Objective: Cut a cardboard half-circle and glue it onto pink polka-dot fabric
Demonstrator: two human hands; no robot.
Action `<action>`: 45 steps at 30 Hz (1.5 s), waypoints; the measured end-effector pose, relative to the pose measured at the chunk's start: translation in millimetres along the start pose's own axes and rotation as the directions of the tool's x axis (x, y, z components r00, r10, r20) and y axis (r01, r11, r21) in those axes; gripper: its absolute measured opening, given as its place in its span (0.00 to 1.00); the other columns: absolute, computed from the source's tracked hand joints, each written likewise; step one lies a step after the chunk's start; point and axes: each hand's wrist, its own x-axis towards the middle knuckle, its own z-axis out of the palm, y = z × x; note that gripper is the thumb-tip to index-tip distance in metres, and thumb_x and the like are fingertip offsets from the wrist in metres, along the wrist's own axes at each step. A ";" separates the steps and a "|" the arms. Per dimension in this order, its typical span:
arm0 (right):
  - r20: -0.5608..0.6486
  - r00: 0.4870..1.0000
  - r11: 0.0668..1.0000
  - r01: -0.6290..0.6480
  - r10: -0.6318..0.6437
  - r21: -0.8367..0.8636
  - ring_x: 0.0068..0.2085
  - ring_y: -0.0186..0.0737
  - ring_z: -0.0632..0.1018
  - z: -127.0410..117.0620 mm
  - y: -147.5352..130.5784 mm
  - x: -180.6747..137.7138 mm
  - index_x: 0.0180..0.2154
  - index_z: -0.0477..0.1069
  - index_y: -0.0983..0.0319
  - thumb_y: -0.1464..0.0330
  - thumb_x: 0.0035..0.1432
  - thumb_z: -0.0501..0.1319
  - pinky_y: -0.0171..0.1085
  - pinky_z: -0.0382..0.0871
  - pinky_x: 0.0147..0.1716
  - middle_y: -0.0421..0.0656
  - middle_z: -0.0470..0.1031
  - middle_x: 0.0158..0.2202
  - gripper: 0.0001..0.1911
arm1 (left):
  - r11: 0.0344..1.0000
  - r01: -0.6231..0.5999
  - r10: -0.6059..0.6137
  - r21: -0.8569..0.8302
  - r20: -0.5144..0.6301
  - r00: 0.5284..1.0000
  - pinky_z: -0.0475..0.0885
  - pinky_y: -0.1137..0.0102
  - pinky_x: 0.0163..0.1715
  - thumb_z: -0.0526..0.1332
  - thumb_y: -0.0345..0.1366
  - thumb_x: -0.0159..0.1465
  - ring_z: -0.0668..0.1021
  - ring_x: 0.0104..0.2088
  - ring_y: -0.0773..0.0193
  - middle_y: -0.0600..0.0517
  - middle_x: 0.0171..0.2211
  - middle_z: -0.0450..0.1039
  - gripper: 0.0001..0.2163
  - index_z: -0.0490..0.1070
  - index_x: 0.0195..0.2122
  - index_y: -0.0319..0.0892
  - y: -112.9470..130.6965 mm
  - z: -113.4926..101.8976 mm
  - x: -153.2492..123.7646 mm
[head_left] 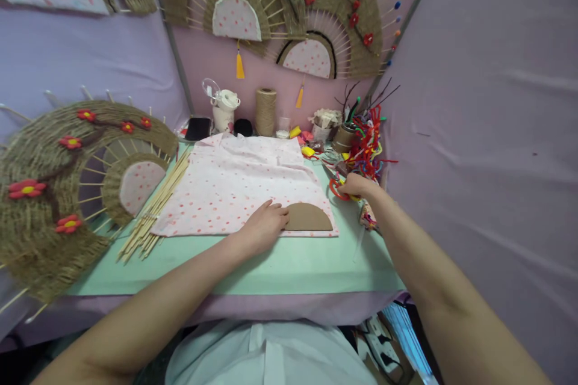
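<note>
A pink dotted cloth [235, 183] lies spread on the mint green table [289, 267]. A brown half-round cardboard piece [311, 218] rests on the cloth's near right corner. My left hand [265, 224] lies on the cloth with its fingertips pressing the cardboard's left edge, fingers curled together. My right hand [356, 185] reaches to the table's right side and is closed around red-handled scissors [336, 187], next to a heap of coloured pipe cleaners [368, 141].
A bundle of thin wooden sticks [156, 207] lies left of the cloth. A woven twine fan with red flowers [58, 186] leans at the left. A twine spool [265, 111], a white glue gun [223, 105] and small cups stand at the back. More fans hang on the wall.
</note>
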 end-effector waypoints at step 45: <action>0.202 0.969 0.244 -0.164 -0.142 0.956 0.21 0.26 0.58 45.5 26.5 -196.4 0.37 0.63 0.57 0.57 0.38 0.74 0.29 0.53 0.19 0.31 0.61 0.26 0.28 | 0.988 0.020 -0.037 -0.153 -0.108 0.993 0.66 0.62 0.48 0.53 0.30 0.68 0.75 0.47 0.56 0.45 0.44 0.76 0.09 0.73 0.40 0.39 0.4 6.6 -4.3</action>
